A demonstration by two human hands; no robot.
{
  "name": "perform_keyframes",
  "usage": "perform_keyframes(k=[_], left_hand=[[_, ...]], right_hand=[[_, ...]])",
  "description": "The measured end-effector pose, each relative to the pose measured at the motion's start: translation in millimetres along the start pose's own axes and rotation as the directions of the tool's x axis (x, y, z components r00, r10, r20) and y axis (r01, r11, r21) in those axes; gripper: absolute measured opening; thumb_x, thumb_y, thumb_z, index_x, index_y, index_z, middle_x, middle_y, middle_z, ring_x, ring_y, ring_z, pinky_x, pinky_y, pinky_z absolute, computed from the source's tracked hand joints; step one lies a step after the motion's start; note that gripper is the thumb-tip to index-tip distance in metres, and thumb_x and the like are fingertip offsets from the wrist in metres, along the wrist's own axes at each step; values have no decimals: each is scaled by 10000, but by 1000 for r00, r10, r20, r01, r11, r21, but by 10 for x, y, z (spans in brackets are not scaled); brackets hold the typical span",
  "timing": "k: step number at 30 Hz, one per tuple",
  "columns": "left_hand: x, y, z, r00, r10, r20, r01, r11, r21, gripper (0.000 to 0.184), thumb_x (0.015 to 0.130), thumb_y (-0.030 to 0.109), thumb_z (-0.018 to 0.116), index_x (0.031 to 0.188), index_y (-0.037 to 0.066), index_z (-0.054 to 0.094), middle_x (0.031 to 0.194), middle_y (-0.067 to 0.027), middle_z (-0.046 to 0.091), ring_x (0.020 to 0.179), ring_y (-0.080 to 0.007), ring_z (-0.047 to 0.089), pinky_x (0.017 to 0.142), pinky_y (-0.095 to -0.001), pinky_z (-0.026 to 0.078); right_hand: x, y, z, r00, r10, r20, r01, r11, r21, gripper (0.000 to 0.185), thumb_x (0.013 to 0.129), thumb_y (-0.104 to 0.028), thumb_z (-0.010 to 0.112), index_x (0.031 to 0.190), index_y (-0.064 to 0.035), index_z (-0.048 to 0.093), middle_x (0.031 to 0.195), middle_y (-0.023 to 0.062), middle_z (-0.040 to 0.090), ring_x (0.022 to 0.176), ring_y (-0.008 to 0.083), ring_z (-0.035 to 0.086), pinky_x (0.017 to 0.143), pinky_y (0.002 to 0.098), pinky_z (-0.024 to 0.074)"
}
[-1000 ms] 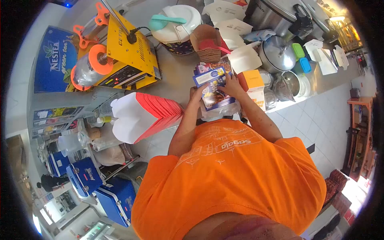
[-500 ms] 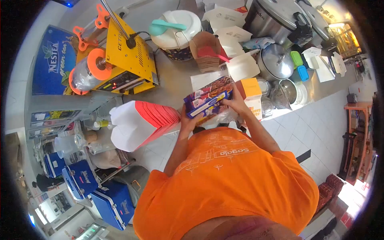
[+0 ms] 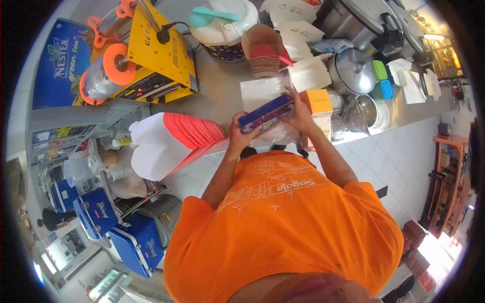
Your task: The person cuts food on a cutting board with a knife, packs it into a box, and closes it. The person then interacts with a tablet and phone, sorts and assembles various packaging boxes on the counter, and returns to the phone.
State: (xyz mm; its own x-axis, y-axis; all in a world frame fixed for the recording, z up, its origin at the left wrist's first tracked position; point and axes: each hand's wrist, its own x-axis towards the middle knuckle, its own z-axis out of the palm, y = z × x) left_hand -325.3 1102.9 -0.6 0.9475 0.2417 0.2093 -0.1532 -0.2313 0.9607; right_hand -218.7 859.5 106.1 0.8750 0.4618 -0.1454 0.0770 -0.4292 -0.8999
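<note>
A dark blue printed packet (image 3: 265, 112) is held between both hands at the near edge of the steel counter. My left hand (image 3: 240, 133) grips its left end. Around its right end are the fingers of my right hand (image 3: 299, 114). Beneath and behind the packet lie a white sheet (image 3: 260, 94) and clear plastic (image 3: 281, 135). A stack of red and white paper boxes (image 3: 177, 144) is left of my left hand. An orange and white box (image 3: 319, 104) stands just right of my right hand.
A yellow sealing machine (image 3: 160, 55) stands at the left. Farther back are a white-lidded container (image 3: 225, 25), brown paper trays (image 3: 262, 48), open white cartons (image 3: 307, 73), a lidded pot (image 3: 352, 71) and a large cooker (image 3: 353, 20). Blue cooler boxes (image 3: 135, 245) are at the lower left.
Both hands have lifted the blue packet and turned it, so a narrow side now faces up. The white sheet behind it has come into view.
</note>
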Motion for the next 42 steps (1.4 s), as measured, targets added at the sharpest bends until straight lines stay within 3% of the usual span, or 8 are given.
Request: perform_keyframes(k=[2,6,13,17,26,32,39,42], left_hand=[[17,159,7,973,227,-50,-221,970,103,759,642,101,945,1256,61,501,1110,-139,671,1019,-230,682,893,-364,561],[-12,7,-14,999,47,25,-47,999,-4,815,630,131,957,1293,58,489,1131,-137,658,1032,-256,679,903,-373,555],[14,35,-101,989,-37,145,31,999,41,801,633,120,940,1297,56,498,1185,-139,621,1131,-266,622,978,-387,509],[24,-264,-37,994,-56,99,42,990,134,794,644,129,945,1302,52,507,1195,-119,621,1117,-262,630,955,-380,526],[211,1043,-199,961,112,-251,-83,989,123,1025,606,158,940,1449,16,374,1417,-227,463,1321,-414,469,1108,-462,405],[-60,612,-33,966,-257,30,209,846,491,1426,548,262,980,1567,-45,31,1618,-304,126,1516,-443,133,1242,-480,182],[-180,258,-23,909,-417,-9,412,894,176,1374,582,295,982,1559,-62,86,1585,-293,241,1502,-388,228,1235,-483,209],[7,369,5,981,-178,74,190,955,-228,1170,663,266,953,1534,-31,230,1495,-219,438,1409,-327,412,1186,-451,330]], right_hand=[[-39,-245,-158,994,-95,54,106,953,-285,1083,635,-117,899,1541,-143,306,1467,183,479,1409,357,408,1159,444,364],[-109,-801,-213,934,-357,21,285,709,-645,1125,585,-302,936,1542,-217,350,1525,113,432,1456,344,343,1198,502,286],[309,-456,618,846,-303,439,531,394,-750,930,634,-333,872,1459,-184,469,1278,102,569,1234,328,540,1101,494,405],[406,-357,620,810,-309,499,584,335,-740,456,801,-166,693,1243,-148,581,1083,82,634,1053,306,616,914,447,491],[119,-1644,-142,884,-287,369,467,574,-672,372,763,-133,707,1117,-142,592,1036,50,627,1014,284,608,838,449,482],[359,-473,569,934,-195,300,357,447,-820,362,820,-88,619,1179,-139,602,1056,95,661,997,303,656,840,472,518],[381,-549,210,900,-346,264,428,596,-679,330,806,-149,674,1128,-115,611,950,125,681,908,344,687,786,475,554],[117,-1085,-107,967,-226,119,251,925,-284,484,711,-108,824,1153,-64,632,1042,108,707,974,233,694,859,376,553]])
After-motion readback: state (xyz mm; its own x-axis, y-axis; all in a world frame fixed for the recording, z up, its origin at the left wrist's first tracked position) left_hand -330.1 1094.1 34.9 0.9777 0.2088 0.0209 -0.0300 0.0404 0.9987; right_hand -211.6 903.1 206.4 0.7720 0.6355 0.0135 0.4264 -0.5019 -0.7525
